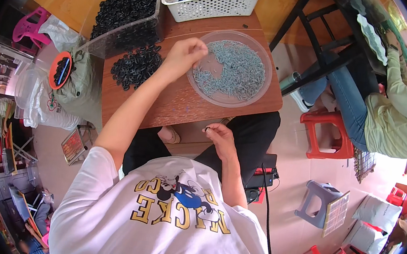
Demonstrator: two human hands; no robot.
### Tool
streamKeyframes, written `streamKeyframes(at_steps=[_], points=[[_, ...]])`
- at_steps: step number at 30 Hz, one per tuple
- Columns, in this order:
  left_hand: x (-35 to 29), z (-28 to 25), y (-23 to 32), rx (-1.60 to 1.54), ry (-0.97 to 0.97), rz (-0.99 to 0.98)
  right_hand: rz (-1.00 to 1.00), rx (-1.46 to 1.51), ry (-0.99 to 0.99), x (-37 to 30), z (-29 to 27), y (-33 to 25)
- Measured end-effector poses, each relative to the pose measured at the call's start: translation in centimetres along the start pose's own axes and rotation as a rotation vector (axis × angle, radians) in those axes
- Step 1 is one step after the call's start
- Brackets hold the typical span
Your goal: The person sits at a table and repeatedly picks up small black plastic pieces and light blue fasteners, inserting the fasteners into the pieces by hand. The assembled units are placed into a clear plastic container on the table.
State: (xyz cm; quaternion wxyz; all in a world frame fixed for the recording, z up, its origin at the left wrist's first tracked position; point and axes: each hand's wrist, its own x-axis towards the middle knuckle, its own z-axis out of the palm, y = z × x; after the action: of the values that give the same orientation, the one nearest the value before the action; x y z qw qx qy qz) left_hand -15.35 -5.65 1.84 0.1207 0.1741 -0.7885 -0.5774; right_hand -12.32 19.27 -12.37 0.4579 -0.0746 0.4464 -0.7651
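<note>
From the head view, my left hand [185, 54] reaches out over the near rim of the round clear plastic dish [261, 91], fingers bunched narrow and pinching down into the heap of small grey screws [236, 71]; whether one is caught between the fingertips I cannot tell. The screws are thin, short metal pieces lying every which way, so no single long axis stands out. The dish sits on the right half of my brown wooden desk [166, 106]. My right hand [219, 137] is down near my lap, just off the desk's near edge, fingers curled tight on a tiny dark piece too small to make out. Left of the dish lies a loose pile of black rubber rings [136, 66], matte and round
</note>
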Motion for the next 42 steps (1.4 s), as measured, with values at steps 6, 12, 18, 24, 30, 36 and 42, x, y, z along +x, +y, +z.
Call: streamKeyframes(at_steps=[6, 12, 18, 24, 30, 36, 42], points=[[-6.0, -1.6, -2.0, -1.048, -0.080, -0.350, -0.015, -0.072, -0.085, -0.1, 3.1, -1.9], [-7.1, -1.9, -2.2, -1.321, -0.024, -0.392, -0.026, -0.206, -0.267, -0.6, 6.6, -4.8], [-9.6, -3.2, -3.3, -1.081, 0.029, -0.343, -0.017, -0.124, -0.231, -1.1, 8.0, -6.3], [-15.8, -6.8, -7.6, -0.423, 0.333, -0.235, -0.024, -0.122, -0.227, -0.6, 7.7, -4.2], [-17.2, -9.1, -8.8, -0.066, 0.534, -0.277, 0.035, -0.212, -0.287, 0.2, 9.6, -3.3], [-17.5, -10.2, -9.6, -0.264, 0.588, -0.273, 0.052, -0.268, -0.254, 0.1, 10.8, -3.0], [-17.9, -11.1, -10.1, -0.394, 0.579, -0.284, 0.098, -0.262, -0.231, 0.3, 10.9, -2.4]])
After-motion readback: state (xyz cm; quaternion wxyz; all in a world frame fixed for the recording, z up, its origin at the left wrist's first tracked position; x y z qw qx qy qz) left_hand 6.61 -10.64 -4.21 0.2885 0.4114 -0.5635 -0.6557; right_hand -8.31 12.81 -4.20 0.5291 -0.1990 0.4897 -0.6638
